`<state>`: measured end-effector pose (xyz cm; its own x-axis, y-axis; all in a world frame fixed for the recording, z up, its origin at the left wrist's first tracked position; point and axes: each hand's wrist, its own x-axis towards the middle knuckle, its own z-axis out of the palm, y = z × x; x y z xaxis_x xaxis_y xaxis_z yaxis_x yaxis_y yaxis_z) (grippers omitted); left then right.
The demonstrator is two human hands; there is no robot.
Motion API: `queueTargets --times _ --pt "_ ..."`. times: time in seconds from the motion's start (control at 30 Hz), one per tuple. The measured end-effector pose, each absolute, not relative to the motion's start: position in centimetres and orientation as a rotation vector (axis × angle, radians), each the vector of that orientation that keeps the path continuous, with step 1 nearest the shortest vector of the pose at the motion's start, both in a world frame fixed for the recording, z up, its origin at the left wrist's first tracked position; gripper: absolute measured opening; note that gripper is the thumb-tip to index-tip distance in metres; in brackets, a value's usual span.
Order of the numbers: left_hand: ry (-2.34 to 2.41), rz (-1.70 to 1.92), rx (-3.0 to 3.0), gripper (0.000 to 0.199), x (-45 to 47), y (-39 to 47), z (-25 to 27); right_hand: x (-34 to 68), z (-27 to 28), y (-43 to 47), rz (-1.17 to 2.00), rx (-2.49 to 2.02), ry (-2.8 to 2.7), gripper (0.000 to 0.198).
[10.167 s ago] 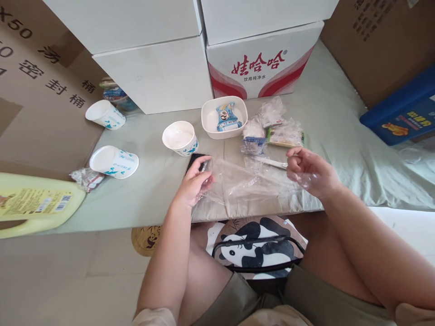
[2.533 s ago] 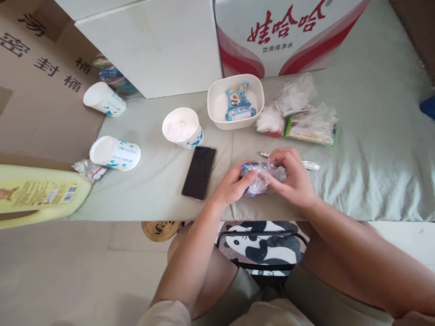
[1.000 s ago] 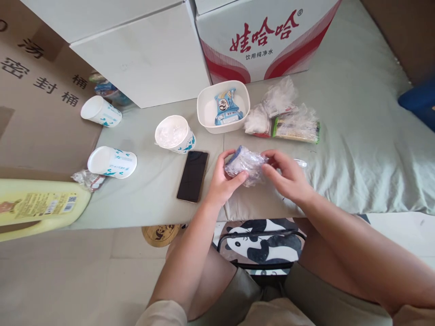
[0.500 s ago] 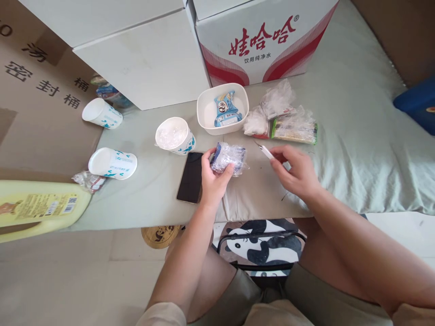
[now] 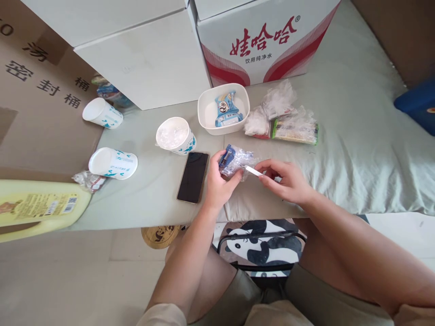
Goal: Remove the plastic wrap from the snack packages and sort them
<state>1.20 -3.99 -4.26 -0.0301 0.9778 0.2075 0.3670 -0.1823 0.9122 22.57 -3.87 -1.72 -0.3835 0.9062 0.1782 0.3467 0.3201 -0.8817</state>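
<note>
My left hand point(image 5: 220, 183) is closed round a blue package in crinkled clear plastic wrap point(image 5: 238, 159), thumb along its near side. What the package contains I cannot make out. Between the thumb and fingers of my right hand point(image 5: 287, 181) is a small white-handled craft knife point(image 5: 252, 170). Its thin metal tip is at the plastic, on the package's right side. A dark-screened phone point(image 5: 193, 177) lies just left of my left hand. Behind the package stands a white plastic bowl point(image 5: 203, 117) with blue snack packets point(image 5: 227, 108) inside.
Several plastic-wrapped packages point(image 5: 295, 131) lie right of the bowl. A paper cup point(image 5: 180, 142) holding clear plastic stands behind the phone; two more cups point(image 5: 117, 164) are farther left. White cartons point(image 5: 253, 43) line the back, and a yellow jug point(image 5: 41, 208) is at the left edge.
My right hand has moved left, bringing the knife tip to the plastic wrap. My left hand has shifted slightly right and tilted the package, showing more of its blue side.
</note>
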Motion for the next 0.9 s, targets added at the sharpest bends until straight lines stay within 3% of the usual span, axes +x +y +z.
queueTargets --times 0.6,0.9 --pt "1.438 1.203 1.541 0.067 0.81 -3.86 -4.28 22.52 -1.60 -3.92 1.005 -1.132 -1.905 0.012" --pt "1.219 1.294 1.382 0.073 0.85 -3.54 -4.90 22.46 -1.65 -3.78 1.027 -1.146 -1.916 0.015"
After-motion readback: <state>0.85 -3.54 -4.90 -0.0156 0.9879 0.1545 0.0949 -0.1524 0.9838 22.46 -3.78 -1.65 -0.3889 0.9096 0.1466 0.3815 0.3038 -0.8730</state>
